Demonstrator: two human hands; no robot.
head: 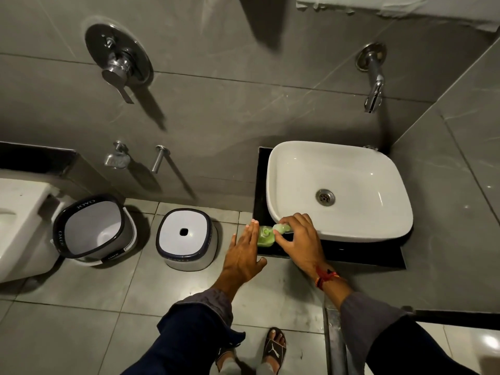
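Note:
A small green soap pump bottle (266,236) stands on the black counter (359,255) at the front left corner of the white basin (297,169). My right hand (297,239) curls its fingers over the bottle's pump head from the right. My left hand (243,255) lies with straight fingers against the bottle's left side, fingertips reaching past it. How firmly either hand touches the bottle is hard to tell.
A wall spout (374,85) hangs above the basin. On the floor to the left stand a white stool (186,236) and a bucket (93,231), with a toilet (19,226) at the far left. A mixer handle (119,63) is on the wall.

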